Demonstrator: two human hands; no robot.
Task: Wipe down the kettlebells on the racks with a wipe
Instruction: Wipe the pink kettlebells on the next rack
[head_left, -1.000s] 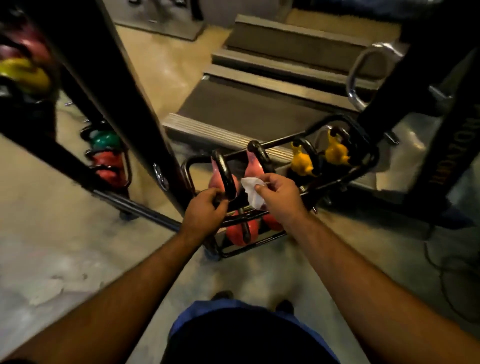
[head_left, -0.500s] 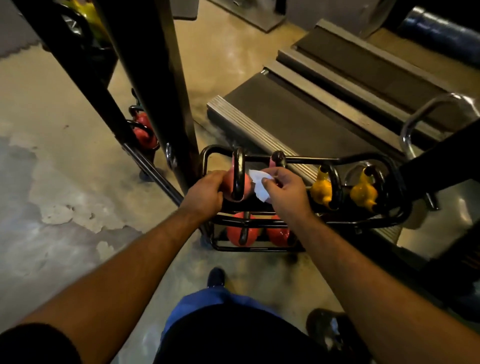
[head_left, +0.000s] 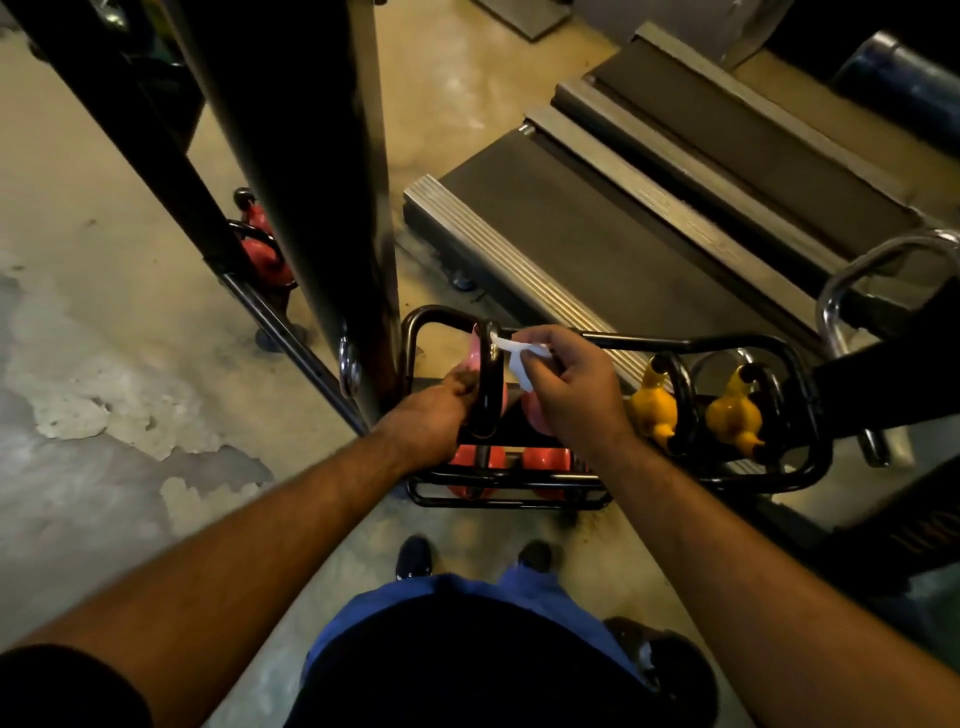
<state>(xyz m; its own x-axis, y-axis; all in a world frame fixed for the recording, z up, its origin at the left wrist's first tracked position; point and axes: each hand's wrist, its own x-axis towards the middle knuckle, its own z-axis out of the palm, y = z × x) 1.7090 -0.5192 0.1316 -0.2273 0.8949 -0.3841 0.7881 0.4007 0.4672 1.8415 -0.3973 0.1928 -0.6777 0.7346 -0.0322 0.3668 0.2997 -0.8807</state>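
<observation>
head view showed the left hand (head_left: 434, 415) gripping the heavy, rigid kettlebell (head_left: 485, 384) by its handle, the right hand (head_left: 571, 395) pinching the limp wipe (head_left: 519, 358).

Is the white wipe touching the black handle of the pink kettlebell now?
Touching. In the head view, the white wipe, pinched by the right hand, lies with its end against the top of the black handle; no gap shows.

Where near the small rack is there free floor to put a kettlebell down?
Bare concrete floor lies left of the rack, beyond the black post. The strip between rack and shoes is narrow. Right is crowded: the treadmill deck and dark machine frames.
</observation>
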